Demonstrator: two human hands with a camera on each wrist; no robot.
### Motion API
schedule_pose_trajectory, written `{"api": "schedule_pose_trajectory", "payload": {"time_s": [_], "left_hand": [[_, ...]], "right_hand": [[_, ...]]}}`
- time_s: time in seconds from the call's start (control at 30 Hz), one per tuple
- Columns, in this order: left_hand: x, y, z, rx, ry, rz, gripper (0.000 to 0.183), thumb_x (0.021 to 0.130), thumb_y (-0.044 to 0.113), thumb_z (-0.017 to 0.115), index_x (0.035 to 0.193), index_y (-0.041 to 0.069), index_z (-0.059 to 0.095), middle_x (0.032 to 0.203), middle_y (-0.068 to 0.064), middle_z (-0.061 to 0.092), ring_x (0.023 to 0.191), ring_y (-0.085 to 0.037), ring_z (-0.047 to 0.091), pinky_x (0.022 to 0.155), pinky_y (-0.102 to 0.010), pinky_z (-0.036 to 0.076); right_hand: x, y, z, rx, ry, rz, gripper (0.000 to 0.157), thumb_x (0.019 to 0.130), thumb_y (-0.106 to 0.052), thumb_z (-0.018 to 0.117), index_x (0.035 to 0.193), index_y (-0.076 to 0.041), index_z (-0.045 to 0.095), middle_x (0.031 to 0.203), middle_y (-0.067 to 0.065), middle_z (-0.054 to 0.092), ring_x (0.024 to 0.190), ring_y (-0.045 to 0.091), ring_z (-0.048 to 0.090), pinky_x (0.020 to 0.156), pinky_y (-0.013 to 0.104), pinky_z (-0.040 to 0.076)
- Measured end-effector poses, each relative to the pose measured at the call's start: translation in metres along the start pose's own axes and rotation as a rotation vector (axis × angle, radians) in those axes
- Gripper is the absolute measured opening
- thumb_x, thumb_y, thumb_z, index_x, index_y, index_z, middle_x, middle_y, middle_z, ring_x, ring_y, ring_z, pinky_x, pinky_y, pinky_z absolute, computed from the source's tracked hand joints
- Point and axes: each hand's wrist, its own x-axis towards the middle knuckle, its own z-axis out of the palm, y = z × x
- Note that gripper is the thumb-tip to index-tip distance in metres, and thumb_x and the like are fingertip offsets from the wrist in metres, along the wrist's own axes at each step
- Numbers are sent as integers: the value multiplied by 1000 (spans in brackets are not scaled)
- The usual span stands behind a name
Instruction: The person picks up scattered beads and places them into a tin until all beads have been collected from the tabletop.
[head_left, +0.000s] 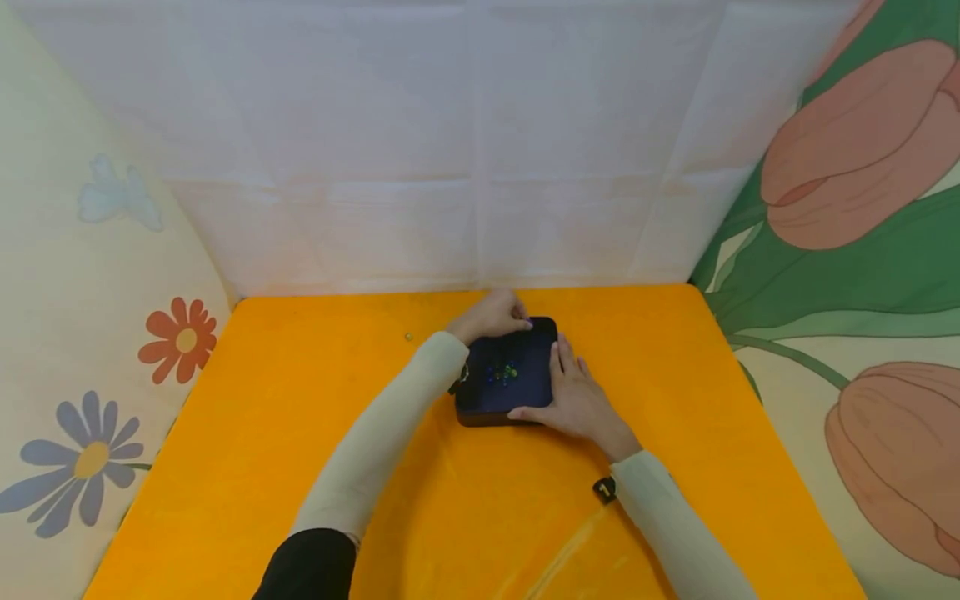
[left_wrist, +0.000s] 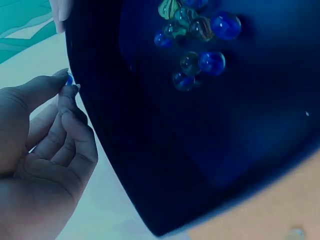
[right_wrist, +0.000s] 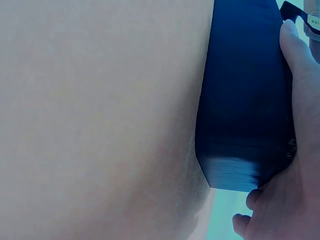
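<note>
A dark square box [head_left: 536, 358], open at the top, is on the orange table. Several glass marbles [left_wrist: 212, 63], blue and greenish, lie clustered on its floor. At the box's far rim is my left hand [head_left: 489, 317]. Its thumb and index finger pinch a small blue marble [left_wrist: 69, 79], mostly covered by the fingertips in the left wrist view. My right hand [head_left: 581, 404] grips the near right corner, thumb along the front rim and fingers against the right side. In the right wrist view the box's outer wall [right_wrist: 245, 95] shows beside that thumb.
One lone marble [head_left: 408, 337] lies on the orange tabletop [head_left: 315, 375], left of the box. A white sheet [head_left: 480, 150] hangs behind the table's back edge. Flower-patterned panels [head_left: 840, 300] stand at both sides. A black tag [head_left: 604, 490] is at the right wrist.
</note>
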Motion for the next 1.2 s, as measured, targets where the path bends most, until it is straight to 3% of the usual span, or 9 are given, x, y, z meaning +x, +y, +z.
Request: {"api": "schedule_pose_trajectory", "payload": {"time_s": [0.37,0.53,0.7,0.9,1.2], "left_hand": [[4,3,9,-23,-7,-51,23,101,24,72,112,6,82,111,-11,81,95,-23,75,89,-37,62],[4,5,11,-35,-21,-70,21,101,23,72,107,6,83,98,-10,81,82,-22,73,74,-30,59],[5,6,14,-15,-44,-63,20,101,21,72,104,5,84,88,-10,80,68,-18,67,63,-24,53],[4,7,19,14,-42,-70,19,101,21,73,102,6,84,88,-8,80,66,-15,64,64,-24,52],[5,9,19,-22,-63,-68,18,101,17,72,108,4,83,99,-11,81,76,-20,70,71,-28,57]], "right_hand": [[-2,-1,1,17,5,-2,144,74,-99,53,167,-3,0,177,15,-14,161,49,16,127,60,28],[-3,-1,1,19,1,15,145,72,-101,51,167,-4,0,177,13,-16,159,55,18,120,64,39],[-3,1,1,29,4,10,145,72,-100,53,168,-4,0,177,12,-17,160,53,16,123,63,35],[-2,3,1,41,-10,13,144,73,-100,53,168,-5,0,177,11,-18,161,51,14,125,62,31],[-4,3,0,45,-6,14,144,73,-99,54,168,-4,0,177,12,-17,161,51,15,125,63,32]]}}
